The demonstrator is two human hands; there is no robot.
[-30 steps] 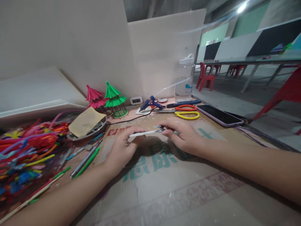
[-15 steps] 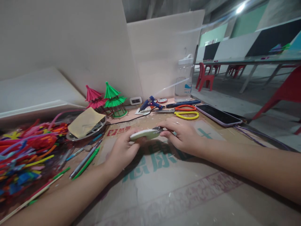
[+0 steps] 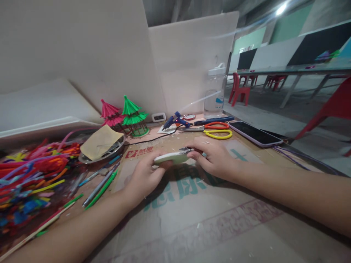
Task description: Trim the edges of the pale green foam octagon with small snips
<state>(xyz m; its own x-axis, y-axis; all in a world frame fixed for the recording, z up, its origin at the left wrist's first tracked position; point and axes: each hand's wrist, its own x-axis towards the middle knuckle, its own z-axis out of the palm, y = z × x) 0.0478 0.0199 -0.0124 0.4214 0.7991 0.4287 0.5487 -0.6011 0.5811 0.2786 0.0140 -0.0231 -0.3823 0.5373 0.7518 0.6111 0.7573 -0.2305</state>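
A flat, pale green-white disc [image 3: 172,159] is gripped at its left edge by my left hand [image 3: 146,173], thumb below and fingers folded round it. My right hand [image 3: 210,155] pinches a small dark tool with a metal tip [image 3: 187,149], whose kind I cannot make out. That tip touches the disc's far right edge. Under both hands lies a cardboard sheet [image 3: 219,219] with printed green characters and a few pale scraps. Beyond the right hand rest scissors [image 3: 218,134] with red and yellow handles.
Along the back stand a blue glue gun [image 3: 177,120], a water bottle [image 3: 214,93], and a pink [image 3: 110,113] and a green pagoda model [image 3: 133,113]. A phone [image 3: 255,133] lies at right. Pipe cleaners [image 3: 30,175], a metal dish [image 3: 119,148] and pens [image 3: 101,190] occupy the left.
The disc has shifted slightly right and tilted a little between my hands. The dark tool stays against its edge, and my grips look the same.
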